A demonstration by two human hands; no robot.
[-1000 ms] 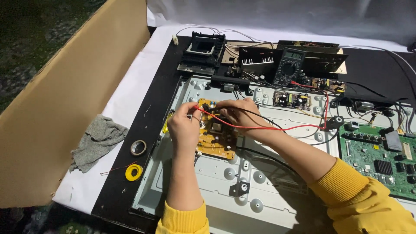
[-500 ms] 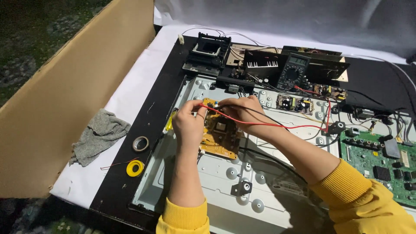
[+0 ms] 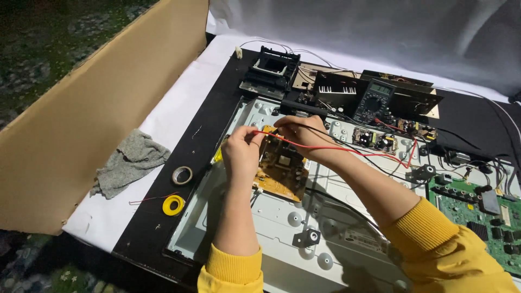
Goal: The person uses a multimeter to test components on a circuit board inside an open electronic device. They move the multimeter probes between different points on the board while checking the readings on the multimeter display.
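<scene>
The brown circuit board (image 3: 282, 168) lies on the grey metal back panel (image 3: 282, 217), and both probes should meet it tip-first and be held steady so neither slips onto a neighbouring contact. Left hand (image 3: 241, 152) is pinched around the red probe lead (image 3: 325, 147) at the board's upper left corner, forearm rising straight from below. Right hand (image 3: 304, 133) grips the black lead above the board's top edge, arm crossing from the lower right; the meter (image 3: 374, 101) sits beyond the board.

1. Bright, hard light falls from above onto the white surface (image 3: 179, 108), which glares slightly.
2. The corners sink into darkness.
3. Focus is sharp at the centre, with arm shadows below.
</scene>
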